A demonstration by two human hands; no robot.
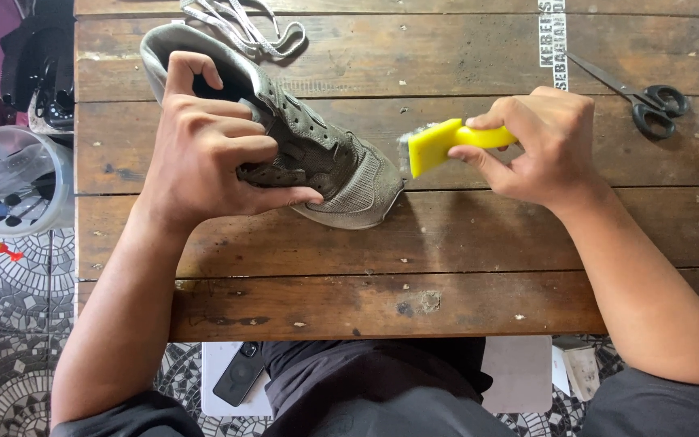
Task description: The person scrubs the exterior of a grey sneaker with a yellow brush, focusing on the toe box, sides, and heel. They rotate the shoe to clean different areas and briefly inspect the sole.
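**A:** Where are we in the work?

**B:** Brushing, I'd say. The shoe (301, 137) lies on its side across the middle of the table (382, 299), heel far left, toe pointing near and right. The brush (446, 142) sits just beside the toe, its bristles touching or almost touching the toe cap; I can't tell which.

**A:** Who holds what?

**B:** The left hand (208, 150) is closed around the shoe's middle, thumb along the near side, fingers curled over the eyelets and into the opening. It pins the shoe to the boards. The right hand (548, 142) is wrapped firmly around the yellow handle of the brush, thumb underneath, fingers over the top.

**A:** And the arms?

**B:** Both forearms come in from the near edge and angle inward. The left wrist is bent so the palm faces the shoe; the right wrist is cocked left, aiming the brush head at the toe.

**A:** What does the next stroke call for?

**B:** As I judge it, a steady left hand so the shoe doesn't skid, and short strokes across the mesh at the toe.

**A:** Anything else about?

**B:** The laces (244, 28) lie loose at the far edge, scissors (649, 101) far right, a clear tub (14, 182) of pens off the left side.
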